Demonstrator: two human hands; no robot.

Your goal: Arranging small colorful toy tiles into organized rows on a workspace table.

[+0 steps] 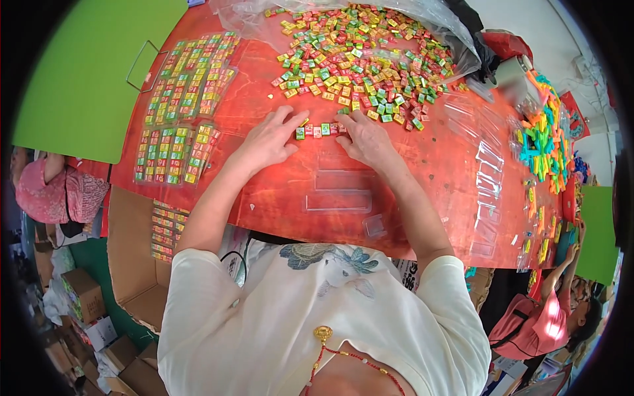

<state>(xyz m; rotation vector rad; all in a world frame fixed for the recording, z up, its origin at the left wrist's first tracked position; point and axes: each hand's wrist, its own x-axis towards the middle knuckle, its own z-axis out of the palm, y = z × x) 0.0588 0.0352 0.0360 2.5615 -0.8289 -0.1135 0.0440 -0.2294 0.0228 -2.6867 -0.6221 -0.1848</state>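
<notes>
My left hand [269, 140] and my right hand [367, 140] rest on the red table [422, 165], fingers spread. Between their fingertips lies a short row of small square candies [319, 130], red and green, which both hands touch at its ends. Just beyond the hands spreads a big heap of small wrapped candies [360, 63] in red, green, yellow and orange. Near my chest lie clear empty plastic trays [338, 191], flat on the table.
Filled clear packs of candies [188, 92] lie in rows at the left. A clear plastic bag [436, 26] sits behind the heap. Colourful plastic pieces [543, 135] pile at the right. A cardboard box [135, 254] stands below the table's left. Another person in pink [551, 317] sits lower right.
</notes>
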